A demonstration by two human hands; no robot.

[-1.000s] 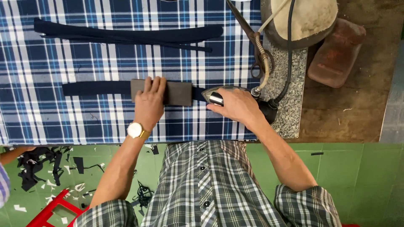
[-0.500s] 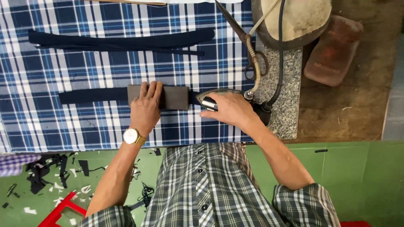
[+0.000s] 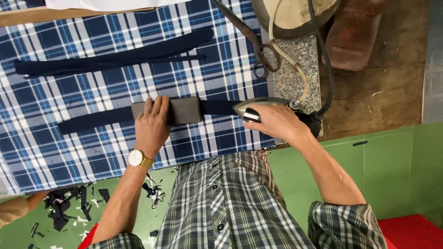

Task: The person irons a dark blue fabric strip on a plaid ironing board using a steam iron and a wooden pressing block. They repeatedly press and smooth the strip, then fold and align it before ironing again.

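Pressing one grey block (image 3: 182, 110) flat-palmed with left hand (image 3: 151, 123), right hand (image 3: 276, 121) gripping one iron (image 3: 258, 109), two navy strips (image 3: 110, 57)

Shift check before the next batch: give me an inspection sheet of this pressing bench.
Surface: bench covered by a blue and white checked cloth; a speckled stone slab at its right end.
Job's things: dark fabric strip lying flat, a grey block on it, iron at the strip's right end.
Clutter: more dark strips, scissors, a reddish brick.
Hands: left hand presses the block; right hand grips the iron's handle.
Cables: black cord and pale hose run to the iron.
Surroundings: green floor with dark fabric scraps; another person's arm at left.
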